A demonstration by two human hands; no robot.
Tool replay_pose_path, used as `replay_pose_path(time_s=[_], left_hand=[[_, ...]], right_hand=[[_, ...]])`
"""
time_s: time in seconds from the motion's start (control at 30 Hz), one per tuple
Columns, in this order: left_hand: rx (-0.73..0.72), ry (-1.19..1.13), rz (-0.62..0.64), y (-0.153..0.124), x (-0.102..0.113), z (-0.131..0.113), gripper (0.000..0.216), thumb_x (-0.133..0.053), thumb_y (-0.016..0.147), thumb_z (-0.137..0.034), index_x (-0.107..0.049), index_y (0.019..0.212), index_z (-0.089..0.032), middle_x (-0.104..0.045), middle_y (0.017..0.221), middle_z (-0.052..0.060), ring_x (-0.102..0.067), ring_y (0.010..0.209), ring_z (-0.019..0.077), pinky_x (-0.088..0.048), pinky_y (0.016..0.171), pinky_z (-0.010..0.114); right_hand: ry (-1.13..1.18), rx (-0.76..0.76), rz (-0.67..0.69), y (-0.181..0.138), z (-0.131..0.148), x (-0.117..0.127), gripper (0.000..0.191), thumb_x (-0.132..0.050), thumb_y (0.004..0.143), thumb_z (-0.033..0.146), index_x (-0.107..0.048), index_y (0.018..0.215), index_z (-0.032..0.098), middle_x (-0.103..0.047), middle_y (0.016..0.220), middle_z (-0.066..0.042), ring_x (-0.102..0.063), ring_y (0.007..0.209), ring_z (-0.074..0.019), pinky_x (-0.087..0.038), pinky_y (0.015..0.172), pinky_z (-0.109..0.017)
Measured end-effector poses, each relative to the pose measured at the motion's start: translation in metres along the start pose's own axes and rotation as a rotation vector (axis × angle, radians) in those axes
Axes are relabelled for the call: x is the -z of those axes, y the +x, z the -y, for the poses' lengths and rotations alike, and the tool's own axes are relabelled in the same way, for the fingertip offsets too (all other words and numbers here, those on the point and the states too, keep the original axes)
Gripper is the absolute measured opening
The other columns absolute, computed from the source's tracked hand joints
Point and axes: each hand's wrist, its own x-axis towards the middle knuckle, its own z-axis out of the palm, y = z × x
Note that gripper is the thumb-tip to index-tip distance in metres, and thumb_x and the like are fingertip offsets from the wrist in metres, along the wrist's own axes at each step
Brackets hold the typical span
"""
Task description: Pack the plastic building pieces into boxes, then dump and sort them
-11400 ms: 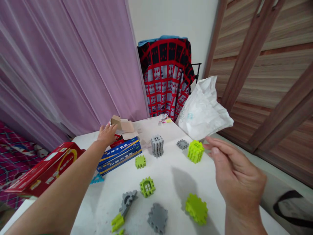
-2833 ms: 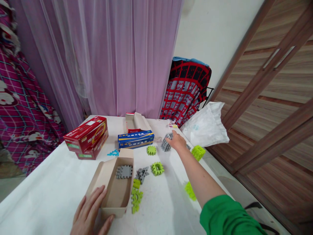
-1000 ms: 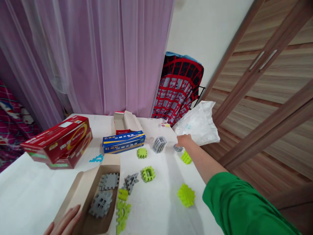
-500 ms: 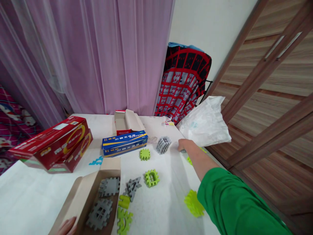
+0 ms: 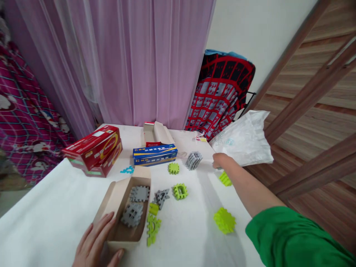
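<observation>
My left hand (image 5: 96,239) is around the near left corner of an open cardboard box (image 5: 140,243), fingers along its flap and thumb by its near end. Inside the box lie grey toothed plastic building blocks (image 5: 132,215). At the table's right side my right hand (image 5: 220,160) is closed on a grey building block (image 5: 219,168), mostly hidden under the fingers. A yellow-green block stack (image 5: 225,178) is just beside that hand, partly behind the forearm. To its left stands a grey block stack (image 5: 194,160).
A larger yellow-green stack (image 5: 224,220) sits nearer me. Beside the box lie grey triangular pieces (image 5: 161,198) and yellow-green pieces (image 5: 152,228). Behind are a blue box (image 5: 155,155), red boxes (image 5: 94,150), and an open red box (image 5: 164,134). A white bag (image 5: 244,141) is at the right edge.
The view has swung left and down, showing more of my left hand at the box. My right hand remains low near the white bag, with the grey block under its fingers.
</observation>
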Motion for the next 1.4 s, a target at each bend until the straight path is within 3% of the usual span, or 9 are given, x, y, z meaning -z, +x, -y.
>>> replay_pose_path(time_s=[0.1, 0.2, 0.37, 0.47, 0.6, 0.77, 0.93, 1.17, 1.4], left_hand=[[0.024, -0.002, 0.030, 0.010, 0.014, -0.014, 0.068, -0.052, 0.089, -0.041, -0.028, 0.151, -0.029, -0.054, 0.145, 0.008, -0.056, 0.127, 0.0246, -0.043, 0.108, 0.042], [0.039, 0.004, 0.038, 0.017, 0.019, -0.023, 0.067, -0.052, 0.089, -0.038, -0.028, 0.150, -0.027, -0.055, 0.143, 0.009, -0.055, 0.128, 0.0232, -0.041, 0.109, 0.041], [0.052, 0.006, 0.043, 0.019, 0.020, -0.026, 0.064, -0.051, 0.090, -0.037, -0.028, 0.149, -0.027, -0.058, 0.140, 0.010, -0.057, 0.126, 0.0230, -0.042, 0.108, 0.043], [0.048, -0.015, 0.029, 0.018, 0.020, -0.026, 0.061, -0.052, 0.090, -0.036, -0.031, 0.147, -0.026, -0.057, 0.140, 0.011, -0.056, 0.127, 0.0227, -0.042, 0.108, 0.043], [0.050, -0.041, 0.031, 0.017, 0.019, -0.025, 0.061, -0.054, 0.090, -0.035, -0.033, 0.146, -0.025, -0.057, 0.141, 0.011, -0.053, 0.130, 0.0222, -0.038, 0.111, 0.044], [0.058, -0.054, 0.039, 0.015, 0.016, -0.025, 0.061, -0.054, 0.090, -0.033, -0.032, 0.146, -0.024, -0.055, 0.142, 0.012, -0.051, 0.132, 0.0227, -0.035, 0.113, 0.045], [0.057, -0.052, 0.045, 0.015, 0.017, -0.026, 0.061, -0.055, 0.090, -0.032, -0.031, 0.146, -0.023, -0.054, 0.143, 0.013, -0.049, 0.134, 0.0226, -0.034, 0.113, 0.045], [0.068, -0.067, 0.051, 0.015, 0.017, -0.026, 0.063, -0.055, 0.090, -0.032, -0.031, 0.147, -0.024, -0.054, 0.143, 0.013, -0.050, 0.133, 0.0231, -0.033, 0.114, 0.045], [0.075, -0.079, 0.066, 0.016, 0.019, -0.028, 0.064, -0.056, 0.089, -0.032, -0.030, 0.147, -0.023, -0.052, 0.145, 0.013, -0.048, 0.135, 0.0225, -0.031, 0.115, 0.044]], right_hand=[[-0.015, 0.084, -0.046, -0.032, 0.010, 0.011, 0.040, -0.066, 0.068, 0.014, -0.072, 0.108, 0.008, -0.071, 0.110, -0.023, -0.067, 0.104, -0.0321, -0.050, 0.085, -0.036], [0.099, 0.298, -0.161, -0.076, 0.036, 0.021, 0.047, -0.067, 0.071, 0.021, -0.067, 0.118, 0.019, -0.070, 0.114, -0.013, -0.066, 0.103, -0.0270, -0.048, 0.086, -0.033], [0.353, 0.912, -0.222, -0.159, 0.120, 0.034, 0.044, -0.069, 0.070, 0.025, -0.067, 0.114, 0.024, -0.069, 0.106, -0.005, -0.064, 0.097, -0.0221, -0.047, 0.084, -0.029], [0.294, 1.073, -0.156, -0.185, 0.170, 0.037, 0.047, -0.071, 0.071, 0.026, -0.066, 0.117, 0.026, -0.067, 0.106, -0.004, -0.063, 0.096, -0.0206, -0.047, 0.082, -0.027], [0.041, 1.120, -0.155, -0.196, 0.209, 0.040, 0.048, -0.072, 0.074, 0.027, -0.067, 0.122, 0.028, -0.065, 0.109, -0.008, -0.064, 0.097, -0.0225, -0.049, 0.080, -0.029], [-0.233, 1.163, -0.192, -0.209, 0.224, 0.049, 0.041, -0.072, 0.078, 0.024, -0.070, 0.119, 0.030, -0.067, 0.110, -0.011, -0.066, 0.095, -0.0260, -0.052, 0.073, -0.032], [-0.296, 1.208, -0.233, -0.219, 0.246, 0.040, 0.017, -0.064, 0.085, 0.019, -0.076, 0.095, 0.025, -0.071, 0.105, -0.011, -0.068, 0.094, -0.0247, -0.053, 0.073, -0.033], [-0.319, 1.151, -0.234, -0.202, 0.255, 0.036, 0.012, -0.066, 0.082, 0.018, -0.076, 0.088, 0.019, -0.071, 0.106, -0.015, -0.068, 0.094, -0.0269, -0.053, 0.076, -0.036], [-0.114, 1.220, -0.142, -0.193, 0.227, 0.050, 0.055, -0.075, 0.073, 0.031, -0.061, 0.125, 0.021, -0.067, 0.112, -0.011, -0.067, 0.094, -0.0247, -0.052, 0.075, -0.030]])
